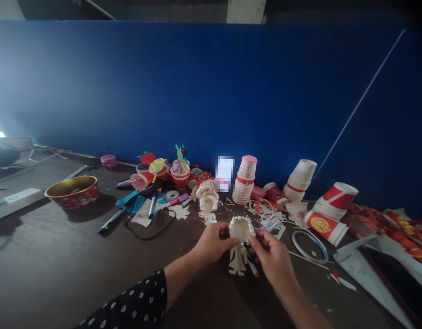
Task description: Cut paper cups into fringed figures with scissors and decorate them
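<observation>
Both my hands hold a small cream paper-cup piece (240,228) whose rim is cut into fringed strips. My left hand (213,242) pinches its left side and my right hand (271,256) pinches its right side, just above the dark table (60,265). A cream paper cut-out figure (237,260) lies on the table right under my hands. A similar fringed cup craft (207,194) stands just beyond, with another cut-out figure at its foot.
Stacks of red-and-white paper cups (244,183) and tipped cups (329,208) line the blue partition (211,91). Decorated cups (180,171), markers (152,205), tape (172,195), a red-gold bowl (72,191), a cut cup rim ring (308,244) and paper scraps lie around.
</observation>
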The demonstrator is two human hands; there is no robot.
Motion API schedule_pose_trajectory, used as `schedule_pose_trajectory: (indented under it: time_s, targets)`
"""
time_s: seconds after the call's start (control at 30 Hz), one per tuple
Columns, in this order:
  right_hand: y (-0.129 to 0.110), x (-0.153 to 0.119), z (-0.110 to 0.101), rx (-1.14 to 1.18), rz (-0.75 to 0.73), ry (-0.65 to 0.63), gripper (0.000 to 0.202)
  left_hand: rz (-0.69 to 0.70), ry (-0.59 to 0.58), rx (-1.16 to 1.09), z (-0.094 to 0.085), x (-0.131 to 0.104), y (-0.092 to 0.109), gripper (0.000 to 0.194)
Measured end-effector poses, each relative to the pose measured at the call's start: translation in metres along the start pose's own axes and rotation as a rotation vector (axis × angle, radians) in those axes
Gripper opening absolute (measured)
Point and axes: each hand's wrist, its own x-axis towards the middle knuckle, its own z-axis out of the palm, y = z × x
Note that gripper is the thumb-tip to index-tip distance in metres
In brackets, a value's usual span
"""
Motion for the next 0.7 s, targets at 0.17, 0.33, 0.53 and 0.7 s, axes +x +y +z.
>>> schedule_pose_trajectory:
  time_s: [0.17, 0.33, 0.53, 0.7]
  targets:
    - [0.000, 0.002, 0.000, 0.016, 0.013, 0.072, 0.041, -0.040, 0.156, 0.001, -0.007, 0.006, -0.007, 0.020]
    - [0.001, 0.002, -0.001, 0.006, 0.018, 0.065, 0.041, -0.010, 0.289, -0.045, -0.017, 0.014, -0.012, 0.023]
    - [0.004, 0.004, -0.001, 0.001, -0.017, 0.071, 0.040, 0.028, 0.374, 0.046, -0.026, 0.020, -0.015, 0.018]
    - [0.006, 0.005, -0.001, -0.004, -0.025, 0.070, 0.039, 0.037, 0.424, 0.099, -0.035, 0.025, -0.016, 0.020]
